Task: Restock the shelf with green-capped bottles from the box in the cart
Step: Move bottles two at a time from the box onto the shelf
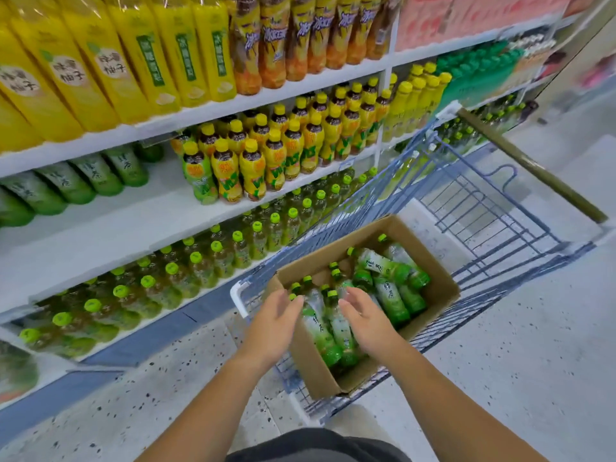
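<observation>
Two hands hover over the cardboard box (316, 371) — left hand (276, 323) and right hand (366, 320) both straight-fingered, gripping nothing. Green-capped bottles (391, 298) lie inside the box, in the wire cart (390, 195); the shelf (133, 225) stands left of it.

One cart (480, 208), one box (313, 361), one left hand (271, 325), one right hand (370, 323), and green-capped bottles (390, 298) beyond counting.
</observation>
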The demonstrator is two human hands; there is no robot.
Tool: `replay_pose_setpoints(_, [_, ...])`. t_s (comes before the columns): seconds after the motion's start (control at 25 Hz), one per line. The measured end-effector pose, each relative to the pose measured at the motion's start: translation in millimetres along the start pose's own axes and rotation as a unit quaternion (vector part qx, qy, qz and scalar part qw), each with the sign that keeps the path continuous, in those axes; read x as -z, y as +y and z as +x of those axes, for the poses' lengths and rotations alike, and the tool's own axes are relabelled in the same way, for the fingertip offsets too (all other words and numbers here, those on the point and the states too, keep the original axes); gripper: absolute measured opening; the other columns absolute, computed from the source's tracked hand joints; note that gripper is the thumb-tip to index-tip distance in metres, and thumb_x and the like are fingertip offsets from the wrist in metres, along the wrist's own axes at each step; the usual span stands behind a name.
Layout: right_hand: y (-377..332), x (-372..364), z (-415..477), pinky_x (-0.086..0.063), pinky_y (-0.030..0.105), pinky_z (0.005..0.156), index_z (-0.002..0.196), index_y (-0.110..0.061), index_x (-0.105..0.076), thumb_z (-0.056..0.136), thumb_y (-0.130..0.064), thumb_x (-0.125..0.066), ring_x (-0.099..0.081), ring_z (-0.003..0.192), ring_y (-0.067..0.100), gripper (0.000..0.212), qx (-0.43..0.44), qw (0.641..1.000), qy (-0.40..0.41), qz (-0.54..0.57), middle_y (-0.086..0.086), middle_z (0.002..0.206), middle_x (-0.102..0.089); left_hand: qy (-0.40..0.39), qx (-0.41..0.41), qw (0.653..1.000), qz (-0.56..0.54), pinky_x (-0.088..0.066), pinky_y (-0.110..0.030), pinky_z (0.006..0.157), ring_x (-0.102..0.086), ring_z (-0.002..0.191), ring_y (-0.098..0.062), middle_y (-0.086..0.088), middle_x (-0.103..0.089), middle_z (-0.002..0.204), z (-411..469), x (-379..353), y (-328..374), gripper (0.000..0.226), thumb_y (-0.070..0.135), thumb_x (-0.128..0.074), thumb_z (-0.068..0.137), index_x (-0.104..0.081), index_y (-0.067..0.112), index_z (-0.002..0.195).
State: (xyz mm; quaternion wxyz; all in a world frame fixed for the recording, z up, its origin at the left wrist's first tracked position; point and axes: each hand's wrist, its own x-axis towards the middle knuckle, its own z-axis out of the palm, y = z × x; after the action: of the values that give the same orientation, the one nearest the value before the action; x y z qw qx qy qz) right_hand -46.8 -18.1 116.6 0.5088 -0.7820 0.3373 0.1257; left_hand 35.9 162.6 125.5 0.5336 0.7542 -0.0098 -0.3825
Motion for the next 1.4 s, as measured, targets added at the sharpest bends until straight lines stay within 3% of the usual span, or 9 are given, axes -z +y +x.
replay_pose_setpoints(0.2, [57, 83, 46, -0.033, 0.029, 0.113, 0.152, -0.022, -0.036, 0.102, -0.041, -0.048, -0.042, 0.138, 0.012, 0.055, -0.033, 0.998, -0.031, -0.042, -0.004, 0.151, -0.045, -0.006, 0.065, 0.998, -0.019, -0.031, -0.038, 0.117, -0.032, 0.147, -0.019, 0.003, -0.026, 0.163, 42, -89, 2, 0.073, 0.054, -0.047, 0.100, -0.021, 0.020, 0.159])
replay_pose_setpoints(0.48, [118, 127, 132, -0.032, 0.034, 0.116, 0.153, -0.023, -0.033, 0.102, -0.043, -0.047, -0.039, 0.141, 0.014, 0.057, -0.053, 0.987, -0.059, -0.140, -0.003, 0.154, -0.042, 0.004, 0.166, 0.986, -0.013, -0.025, -0.039, 0.120, -0.032, 0.147, -0.019, 0.004, -0.029, 0.162, 112, -154, -42, 0.078, 0.064, -0.043, 0.096, -0.018, 0.025, 0.159])
replay_pose_setpoints(0.6, [135, 125, 177, -0.028, 0.036, 0.119, 0.155, -0.019, -0.029, 0.102, -0.044, -0.047, -0.034, 0.145, 0.017, 0.061, -0.022, 0.978, -0.059, -0.200, -0.001, 0.158, -0.037, 0.012, 0.192, 0.981, 0.003, -0.028, -0.046, 0.120, -0.031, 0.147, -0.022, 0.003, -0.026, 0.164, 151, -171, -75, 0.084, 0.071, -0.044, 0.091, -0.018, 0.028, 0.159])
replay_pose_setpoints(0.72, [139, 129, 217, -0.028, 0.039, 0.117, 0.150, -0.010, -0.038, 0.100, -0.036, -0.052, -0.036, 0.141, 0.026, 0.058, 0.040, 0.951, 0.002, -0.305, 0.010, 0.151, -0.043, -0.002, 0.215, 0.976, 0.044, -0.038, -0.046, 0.113, -0.041, 0.141, -0.030, -0.003, -0.025, 0.163, 182, -186, -92, 0.080, 0.057, -0.049, 0.097, -0.013, 0.024, 0.160])
replay_pose_setpoints(0.8, [144, 132, 245, -0.024, 0.040, 0.116, 0.145, -0.005, -0.044, 0.098, -0.033, -0.054, -0.035, 0.139, 0.031, 0.056, 0.074, 0.926, 0.025, -0.369, 0.014, 0.146, -0.044, -0.003, 0.218, 0.971, 0.098, -0.044, -0.044, 0.106, -0.046, 0.135, -0.035, -0.008, -0.024, 0.160, 199, -200, -106, 0.081, 0.047, -0.053, 0.097, -0.010, 0.019, 0.159])
replay_pose_setpoints(0.92, [154, 134, 283, -0.025, 0.044, 0.117, 0.143, -0.002, -0.043, 0.096, -0.035, -0.053, -0.035, 0.138, 0.036, 0.059, 0.073, 0.904, 0.016, -0.421, 0.019, 0.145, -0.045, 0.034, 0.177, 0.951, 0.251, -0.036, -0.040, 0.115, -0.029, 0.144, -0.032, -0.009, -0.019, 0.157, 216, -215, -118, 0.079, 0.042, -0.056, 0.096, -0.015, 0.011, 0.156])
replay_pose_setpoints(1.12, [169, 133, 311, -0.040, 0.043, 0.105, 0.148, -0.010, -0.035, 0.097, -0.040, -0.057, -0.046, 0.132, 0.034, 0.064, -0.001, 0.916, -0.034, -0.399, 0.015, 0.144, -0.049, 0.082, 0.076, 0.909, 0.401, -0.031, -0.042, 0.112, -0.032, 0.136, -0.030, -0.010, -0.035, 0.145, 266, -222, -106, 0.074, 0.058, -0.053, 0.092, -0.035, 0.009, 0.145])
replay_pose_setpoints(1.28, [179, 132, 320, -0.051, 0.044, 0.091, 0.132, -0.014, -0.049, 0.088, -0.043, -0.066, -0.059, 0.110, 0.031, 0.056, 0.007, 0.907, -0.036, -0.420, 0.009, 0.121, -0.062, 0.014, 0.223, 0.900, 0.375, -0.031, -0.048, 0.114, -0.026, 0.142, -0.036, -0.015, -0.031, 0.153, 309, -228, -103, 0.104, 0.081, -0.059, 0.073, -0.043, 0.005, 0.143])
replay_pose_setpoints(1.4, [177, 132, 322, -0.054, 0.045, 0.086, 0.123, -0.016, -0.051, 0.081, -0.047, -0.068, -0.061, 0.102, 0.030, 0.054, -0.007, 0.898, -0.041, -0.438, 0.007, 0.111, -0.064, 0.021, 0.284, 0.885, 0.368, -0.032, -0.053, 0.112, -0.024, 0.144, -0.036, -0.015, -0.025, 0.154, 325, -231, -107, 0.108, 0.080, -0.072, 0.062, -0.049, 0.008, 0.139])
